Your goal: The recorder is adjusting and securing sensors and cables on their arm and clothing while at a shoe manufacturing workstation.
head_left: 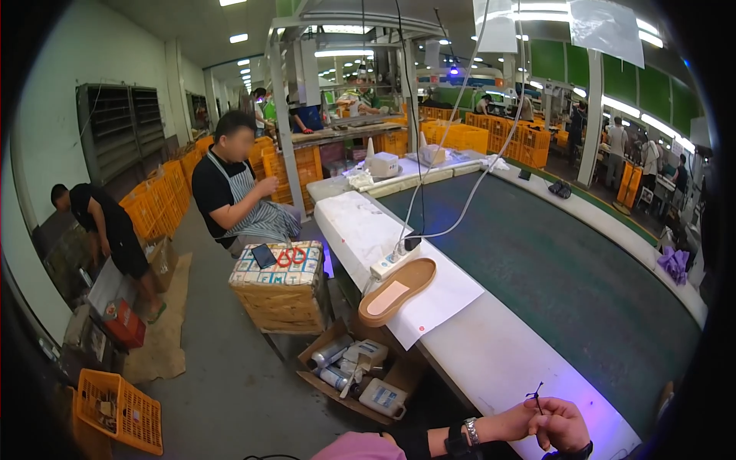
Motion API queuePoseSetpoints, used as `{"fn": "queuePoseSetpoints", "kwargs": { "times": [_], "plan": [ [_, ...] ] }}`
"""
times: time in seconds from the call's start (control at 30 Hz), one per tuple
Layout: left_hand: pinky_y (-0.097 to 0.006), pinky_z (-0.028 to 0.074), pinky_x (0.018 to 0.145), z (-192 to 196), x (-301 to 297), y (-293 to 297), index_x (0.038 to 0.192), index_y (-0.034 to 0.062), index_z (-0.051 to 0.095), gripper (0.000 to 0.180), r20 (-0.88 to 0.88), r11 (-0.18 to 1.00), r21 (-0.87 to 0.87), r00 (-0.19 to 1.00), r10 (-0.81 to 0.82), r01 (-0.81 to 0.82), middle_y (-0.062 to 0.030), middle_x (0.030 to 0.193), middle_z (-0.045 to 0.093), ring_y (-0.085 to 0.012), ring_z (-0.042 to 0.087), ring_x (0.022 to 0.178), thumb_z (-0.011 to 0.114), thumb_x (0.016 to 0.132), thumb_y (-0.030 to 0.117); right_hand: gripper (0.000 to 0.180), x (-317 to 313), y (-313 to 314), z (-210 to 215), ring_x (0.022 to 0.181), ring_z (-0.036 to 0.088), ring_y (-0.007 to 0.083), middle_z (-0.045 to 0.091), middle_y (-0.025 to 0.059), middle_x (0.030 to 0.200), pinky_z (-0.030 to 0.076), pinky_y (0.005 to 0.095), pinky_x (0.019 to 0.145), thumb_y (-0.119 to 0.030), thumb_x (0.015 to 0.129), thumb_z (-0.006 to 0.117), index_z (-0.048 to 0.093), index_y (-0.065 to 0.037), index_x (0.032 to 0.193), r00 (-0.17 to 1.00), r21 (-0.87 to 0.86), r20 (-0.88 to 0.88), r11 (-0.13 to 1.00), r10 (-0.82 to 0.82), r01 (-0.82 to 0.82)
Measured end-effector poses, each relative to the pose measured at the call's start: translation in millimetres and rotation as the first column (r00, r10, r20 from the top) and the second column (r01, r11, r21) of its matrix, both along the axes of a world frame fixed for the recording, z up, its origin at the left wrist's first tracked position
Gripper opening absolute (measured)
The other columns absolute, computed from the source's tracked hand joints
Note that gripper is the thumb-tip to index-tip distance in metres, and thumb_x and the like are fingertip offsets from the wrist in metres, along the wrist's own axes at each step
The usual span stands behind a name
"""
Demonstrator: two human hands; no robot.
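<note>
My left hand (521, 418), with a metal watch on its wrist, reaches in from the left and meets my right hand (566, 426) above the white table edge at the lower right. A thin, dark, twig-like strand (537, 399) with small side prongs sticks up from between the hands, pinched by my right fingers. The left fingers are bent and partly hidden against the right hand, so what they grip is unclear. Farther off, a tan shoe sole (398, 292) with a pale patch lies on a white sheet (452, 303), beside a white power strip (392, 259).
A dark green conveyor belt (537, 245) runs along the right. On the left, an open carton (313, 359) holds several bottles; a wrapped box (280, 295) carries a phone and red rings. One person (241, 192) sits beyond; another (103, 222) bends over. Cables hang above the table.
</note>
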State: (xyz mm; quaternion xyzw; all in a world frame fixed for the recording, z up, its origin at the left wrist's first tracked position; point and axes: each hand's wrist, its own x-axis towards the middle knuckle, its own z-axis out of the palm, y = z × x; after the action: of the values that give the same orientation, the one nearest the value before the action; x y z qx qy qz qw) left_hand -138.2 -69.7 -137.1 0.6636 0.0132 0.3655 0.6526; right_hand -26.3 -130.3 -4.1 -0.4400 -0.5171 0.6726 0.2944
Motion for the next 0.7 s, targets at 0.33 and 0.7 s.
{"fn": "queuePoseSetpoints", "kwargs": {
  "times": [0.33, 0.7],
  "plan": [
    [-0.023, 0.049, 0.058, -47, 41, 34, 0.070, -0.0005, 0.062, 0.029, 0.040, 0.968, -0.171, 0.983, -0.178, 0.182, -0.0101, 0.063, 0.063, -0.0162, 0.064, 0.063, 0.047, 0.084, 0.020, 0.047, -8, -17, 3, 0.054, 0.062, 0.0323, 0.059, 0.0217, 0.083, 0.052, 0.0331, 0.045, 0.000, 0.080, 0.047, 0.035, 0.004, 0.125, 0.986, -0.004, -0.165, 1.000, 0.027, -0.028],
    [-0.029, 0.051, 0.071, 120, -1, 77, 0.094, -0.0006, 0.064, 0.019, -0.171, 0.820, 0.466, 0.875, 0.453, -0.333, -0.0117, 0.080, 0.066, -0.0182, 0.064, 0.073, 0.059, 0.079, 0.009, 0.029, 3, -4, -17, 0.099, 0.056, 0.0198, 0.060, 0.0062, 0.094, 0.038, 0.0375, 0.096, -0.007, 0.079, 0.061, 0.054, -0.003, 0.107, 1.000, 0.455, -0.027, 0.891, 0.009, 0.004]
  ]
}}
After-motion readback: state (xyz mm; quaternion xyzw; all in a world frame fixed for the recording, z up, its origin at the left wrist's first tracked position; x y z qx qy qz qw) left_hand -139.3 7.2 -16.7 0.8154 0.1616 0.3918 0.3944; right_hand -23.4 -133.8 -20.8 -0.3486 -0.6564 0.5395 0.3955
